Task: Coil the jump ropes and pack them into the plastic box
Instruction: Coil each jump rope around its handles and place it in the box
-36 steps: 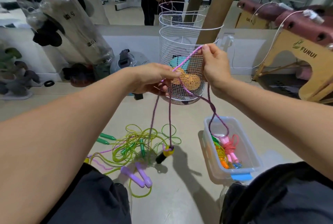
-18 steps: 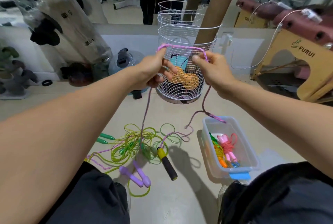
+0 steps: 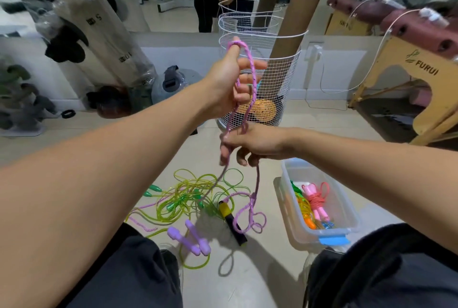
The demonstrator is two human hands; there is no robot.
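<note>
Head view shows the left hand raised in front of a white wire basket, with a loop of the purple braided jump rope hooked over its thumb and running down across the curled fingers. Directly below it the right hand pinches the same rope, fingers curled down around the strands. Between the two hands the rope runs almost straight up and down, so the coil's long axis is vertical, left hand at the top end and right hand at the bottom.

From the right hand the slack drops to the floor, where it ends in a small tangle just beside the rope's black and yellow handle. That free length lies below and slightly toward the person from the right hand, so the right hand is the nearer one to gather it; I judge the next wrap calls for the right hand to draw rope upward to the left hand's thumb.

Left of the handle on the floor lies a heap of green jump ropes and a pair of lilac handles, not yet coiled. To the right stands the plastic box, holding a pink rope bundle and an orange one, near the right forearm.
</note>
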